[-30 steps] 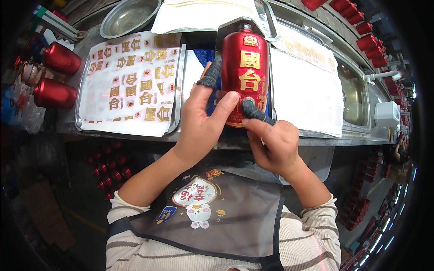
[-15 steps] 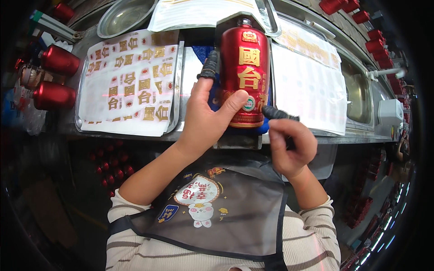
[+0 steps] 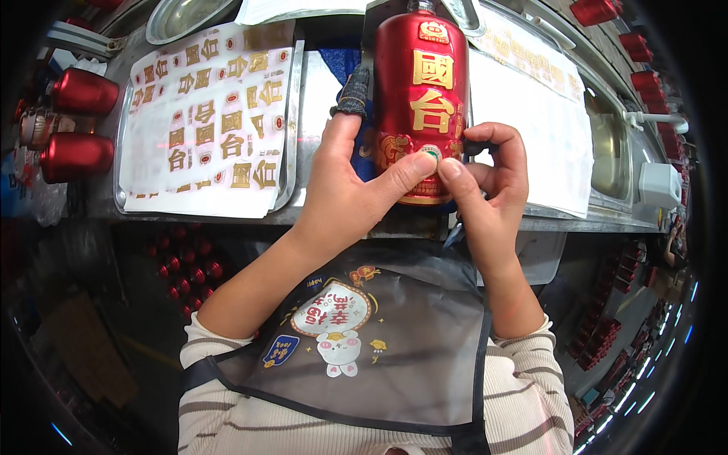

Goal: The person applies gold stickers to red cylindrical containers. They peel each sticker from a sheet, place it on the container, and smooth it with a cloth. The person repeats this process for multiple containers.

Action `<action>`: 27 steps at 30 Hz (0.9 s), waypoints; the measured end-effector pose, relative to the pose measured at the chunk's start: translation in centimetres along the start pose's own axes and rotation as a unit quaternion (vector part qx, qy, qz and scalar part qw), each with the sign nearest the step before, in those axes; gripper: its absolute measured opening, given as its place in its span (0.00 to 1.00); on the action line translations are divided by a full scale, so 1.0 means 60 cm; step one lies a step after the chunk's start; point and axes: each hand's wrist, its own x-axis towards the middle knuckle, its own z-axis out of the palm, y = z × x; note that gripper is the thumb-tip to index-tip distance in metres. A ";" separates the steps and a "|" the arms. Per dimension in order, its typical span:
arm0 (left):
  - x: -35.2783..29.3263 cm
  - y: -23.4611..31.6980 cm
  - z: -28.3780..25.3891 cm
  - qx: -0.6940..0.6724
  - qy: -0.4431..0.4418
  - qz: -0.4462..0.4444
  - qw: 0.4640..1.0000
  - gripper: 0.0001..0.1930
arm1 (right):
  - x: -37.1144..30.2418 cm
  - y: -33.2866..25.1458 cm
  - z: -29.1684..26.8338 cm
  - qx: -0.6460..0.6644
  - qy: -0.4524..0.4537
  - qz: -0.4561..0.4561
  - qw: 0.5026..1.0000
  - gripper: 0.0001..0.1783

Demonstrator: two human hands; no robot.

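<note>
A glossy red bottle (image 3: 434, 91) with raised gold characters lies on its back, its neck pointing away from me. My left hand (image 3: 353, 163) grips its lower left side, thumb across the front and a dark finger cot on the index finger. My right hand (image 3: 493, 178) grips the lower right side. Its thumb tip presses beside a small round green-and-white sticker (image 3: 431, 151), which my left thumb partly covers. The right index finger, in a black cot, bends at the bottle's edge. Below that hand a thin grey-blue sliver (image 3: 454, 234) shows; its kind is unclear.
At left a metal tray (image 3: 291, 171) carries sheets of gold character decals (image 3: 205, 114). White sheets (image 3: 535, 144) lie at right, before a sink (image 3: 610, 163). Red bottles (image 3: 80, 157) stand at far left. A metal bowl (image 3: 182, 19) and blue cloth (image 3: 339, 67) are farther back.
My right hand has closed in from beside the bottle, its thumb now on the lower front by the sticker. The left hand keeps its grip. The whole view has shifted slightly.
</note>
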 end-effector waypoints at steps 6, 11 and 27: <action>0.000 0.004 -0.002 -0.023 -0.008 0.005 1.000 0.30 | -0.004 -0.004 0.001 -0.059 -0.025 -0.024 0.998 0.25; 0.012 0.037 0.008 -0.039 0.004 -0.064 0.997 0.29 | -0.005 -0.008 -0.010 0.008 -0.040 0.005 0.999 0.21; 0.011 -0.002 -0.043 0.382 -0.097 0.156 0.906 0.53 | -0.064 0.003 -0.048 -0.124 -0.010 0.007 0.992 0.23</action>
